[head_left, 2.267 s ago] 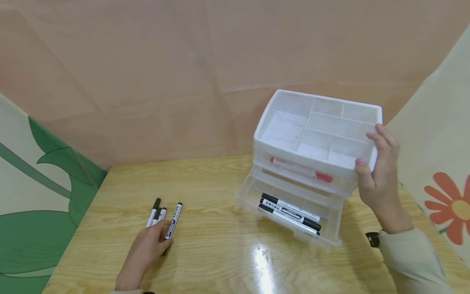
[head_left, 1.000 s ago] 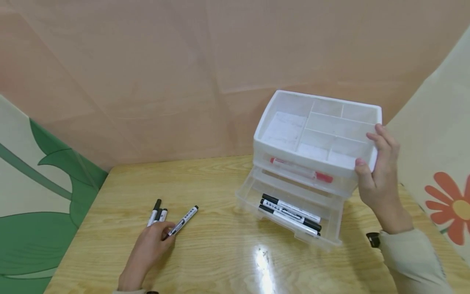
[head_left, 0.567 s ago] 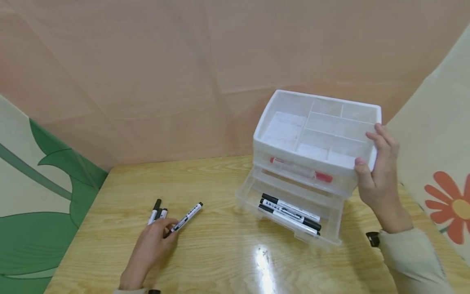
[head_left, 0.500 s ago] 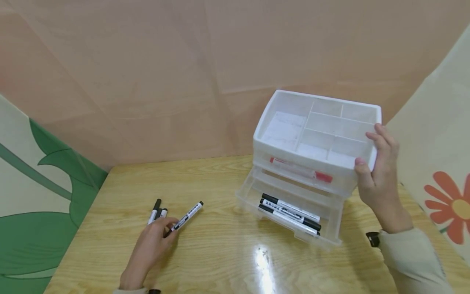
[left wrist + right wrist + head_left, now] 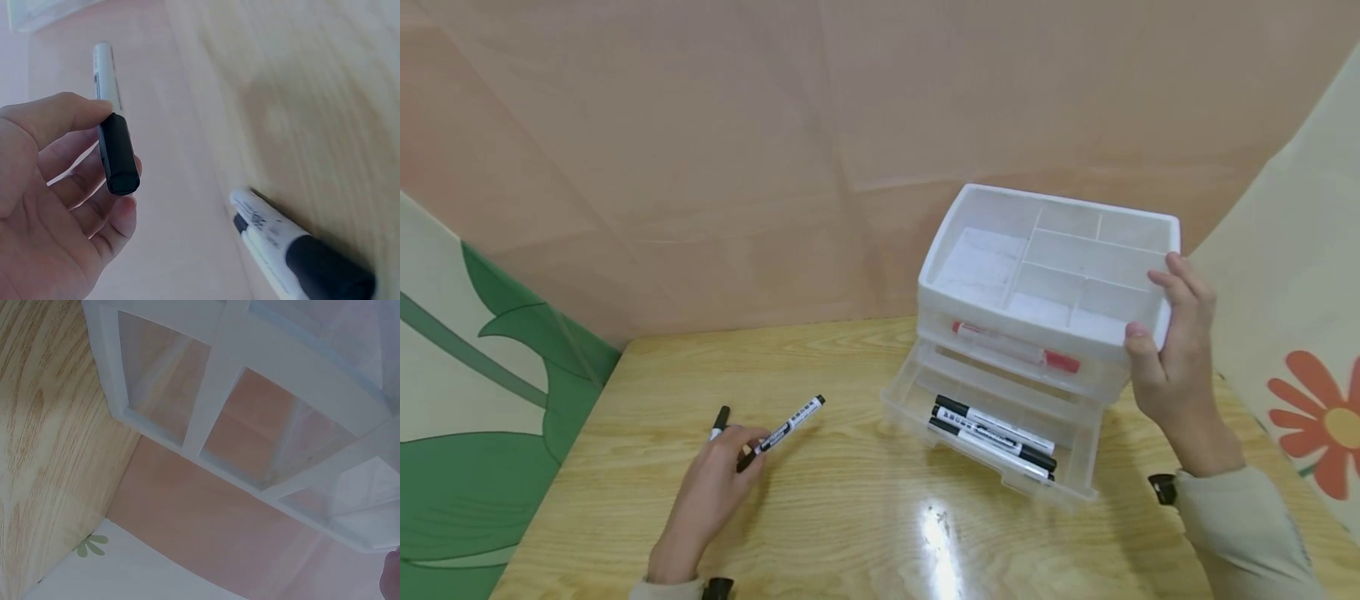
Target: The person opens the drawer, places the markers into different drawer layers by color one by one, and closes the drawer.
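My left hand (image 5: pixel 711 483) pinches a white marker with a black cap (image 5: pixel 790 425) between thumb and fingers, above the table. In the left wrist view the thumb lies on this marker (image 5: pixel 107 78) where its black end begins. Below, other black-and-white markers (image 5: pixel 269 228) lie on the wood, mostly behind the hand in the head view. My right hand (image 5: pixel 1180 358) grips the right rim of a white plastic drawer organizer (image 5: pixel 973 296). Its lower clear drawer (image 5: pixel 906 392) is pulled out and holds several black-and-white markers (image 5: pixel 992 433). A red marker (image 5: pixel 1011 346) shows through the upper drawer.
The wooden table (image 5: pixel 842 517) runs back to a plain pinkish cloth (image 5: pixel 737 167). Divided compartments form the organizer's top. A panel with green leaves (image 5: pixel 475 483) stands at the left, one with a red flower (image 5: pixel 1318 421) at the right.
The marker in my left hand has swung from nearly upright in the view to a rightward slant and been raised off the table. The right hand and organizer keep their places.
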The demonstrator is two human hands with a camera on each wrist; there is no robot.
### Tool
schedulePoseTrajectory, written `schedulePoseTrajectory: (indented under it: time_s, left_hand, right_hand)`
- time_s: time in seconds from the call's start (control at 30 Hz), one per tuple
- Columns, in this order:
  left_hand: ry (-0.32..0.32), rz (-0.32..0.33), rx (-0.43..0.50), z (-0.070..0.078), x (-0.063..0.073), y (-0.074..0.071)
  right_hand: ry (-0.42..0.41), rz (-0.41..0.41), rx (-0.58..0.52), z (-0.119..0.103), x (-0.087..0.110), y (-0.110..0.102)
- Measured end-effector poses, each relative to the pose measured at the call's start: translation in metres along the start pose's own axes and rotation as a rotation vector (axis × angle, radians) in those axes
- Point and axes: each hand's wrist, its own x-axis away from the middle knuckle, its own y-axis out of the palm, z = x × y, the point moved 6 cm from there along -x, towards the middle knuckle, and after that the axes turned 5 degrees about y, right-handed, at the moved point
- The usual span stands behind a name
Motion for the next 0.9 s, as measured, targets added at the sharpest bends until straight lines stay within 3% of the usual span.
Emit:
schedulePoseTrajectory:
  time_s: [0.9]
  left_hand:
    - [0.151, 0.116, 0.023, 0.043, -0.013, -0.018]
  right_hand:
    - [-0.003, 0.01, -0.029, 0.003, 0.001, 0.0]
